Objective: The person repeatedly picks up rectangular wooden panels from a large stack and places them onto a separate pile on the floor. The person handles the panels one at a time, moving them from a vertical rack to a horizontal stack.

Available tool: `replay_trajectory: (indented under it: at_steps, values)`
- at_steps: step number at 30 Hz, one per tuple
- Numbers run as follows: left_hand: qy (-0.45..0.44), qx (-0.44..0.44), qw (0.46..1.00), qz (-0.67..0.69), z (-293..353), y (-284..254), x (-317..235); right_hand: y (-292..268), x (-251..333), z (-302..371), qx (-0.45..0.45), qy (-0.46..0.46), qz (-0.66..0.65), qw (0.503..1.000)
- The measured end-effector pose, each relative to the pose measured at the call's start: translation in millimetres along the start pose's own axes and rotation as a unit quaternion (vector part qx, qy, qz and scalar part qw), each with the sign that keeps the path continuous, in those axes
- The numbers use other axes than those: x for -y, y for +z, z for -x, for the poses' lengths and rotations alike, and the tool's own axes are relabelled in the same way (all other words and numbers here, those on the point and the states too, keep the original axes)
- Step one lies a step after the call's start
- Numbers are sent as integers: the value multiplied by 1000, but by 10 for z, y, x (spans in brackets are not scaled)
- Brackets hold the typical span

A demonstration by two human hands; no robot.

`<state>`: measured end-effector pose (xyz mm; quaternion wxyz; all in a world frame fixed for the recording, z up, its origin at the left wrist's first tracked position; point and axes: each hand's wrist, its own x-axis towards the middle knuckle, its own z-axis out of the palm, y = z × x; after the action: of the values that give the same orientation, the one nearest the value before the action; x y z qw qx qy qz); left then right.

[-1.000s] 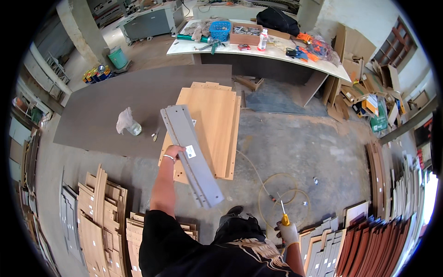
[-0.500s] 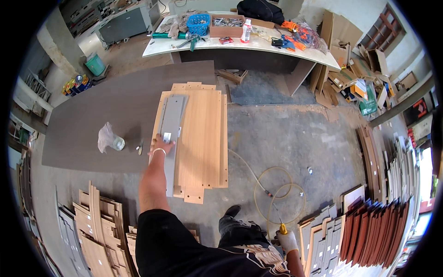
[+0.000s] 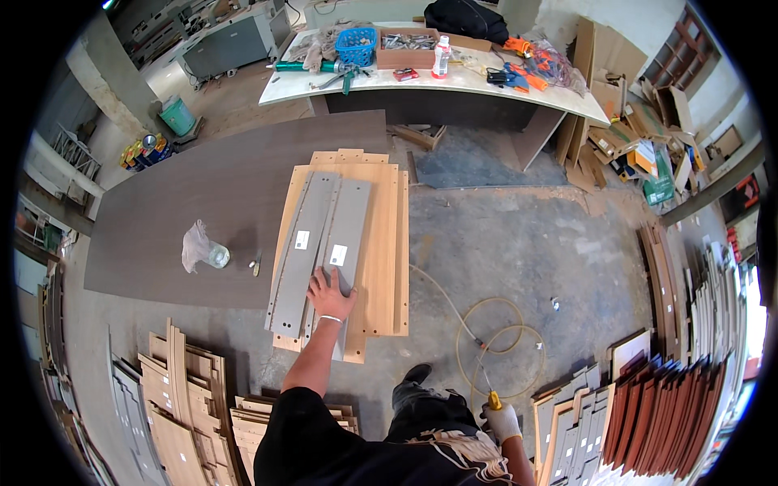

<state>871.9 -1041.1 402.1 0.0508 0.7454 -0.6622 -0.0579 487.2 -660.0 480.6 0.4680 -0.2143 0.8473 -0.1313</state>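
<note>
My left hand (image 3: 331,296) lies with its fingers spread on a grey drawer-side-like panel (image 3: 349,227) bearing a white label. A second grey panel (image 3: 300,263), also labelled and with holes along one edge, lies close beside it on the left. Both rest on a stack of light wood-grain boards (image 3: 382,267) with drilled holes. Down by my right leg, my gloved right hand (image 3: 502,423) is closed round a yellow air blow gun (image 3: 494,398). Its nozzle points away from me, and a coiled yellowish hose (image 3: 519,306) lies on the floor ahead.
Left of the stack, a large dark board (image 3: 162,219) carries a bag-wrapped jar (image 3: 217,256) and a small knife-like tool (image 3: 256,265). A white-topped workbench (image 3: 478,77) stands beyond. Panel stacks (image 3: 182,389) flank me, with reddish-brown panels (image 3: 664,409) at right.
The two grey panels, earlier overlapping, now lie side by side. My left hand has moved right onto the right-hand panel. My right hand keeps hold of the blow gun.
</note>
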Motion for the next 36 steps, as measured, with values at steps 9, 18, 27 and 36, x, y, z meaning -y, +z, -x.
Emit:
replay_trajectory:
  at_steps: [9,18,27,36]
  values:
    - [-68,28,997,-30,-172,-116,-137,-169,322,97,50,27,38,998]
    - [-160,108,979,-66,-614,-150,-106,-60,683,36,74,-90,146,982]
    - [-221,110,967,-64,-1005,156,-212,-236,80,217,24,12,50,998]
    - [4,162,979,-126,-426,349,81,-481,-844,437,18,34,72,997]
